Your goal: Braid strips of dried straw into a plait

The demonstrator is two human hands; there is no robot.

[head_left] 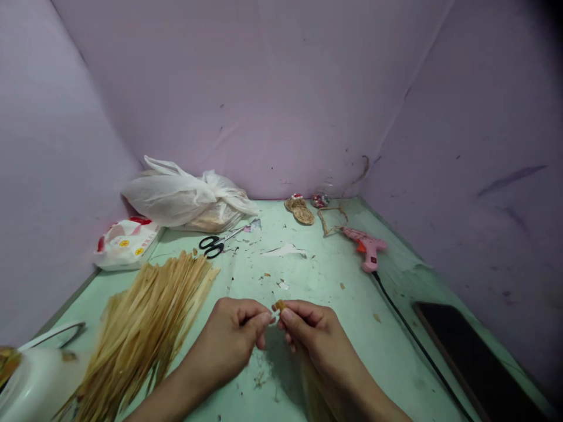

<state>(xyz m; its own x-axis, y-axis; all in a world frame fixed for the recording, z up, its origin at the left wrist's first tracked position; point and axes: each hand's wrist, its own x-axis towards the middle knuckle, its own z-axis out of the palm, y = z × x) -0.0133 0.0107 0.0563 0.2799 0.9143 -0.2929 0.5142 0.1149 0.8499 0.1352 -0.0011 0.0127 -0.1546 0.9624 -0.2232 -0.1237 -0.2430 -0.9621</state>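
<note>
Head view: reference is the pink plastic glue gun (368, 244) on the pale green bench (325, 269). Narrow tan fibre strip (280, 305) is left of the gun, nearer the camera, end pinched in the right hand's (319, 337) fingers. Left hand (233, 328) just beside that end, fingers curled, can't tell if gripping. Loose bundle of long tan strips (147, 322) far left of gun; black-handled metal scissors (223, 239) left, too.

Strip (280, 305) (tan) in right grip (315, 333)
</note>
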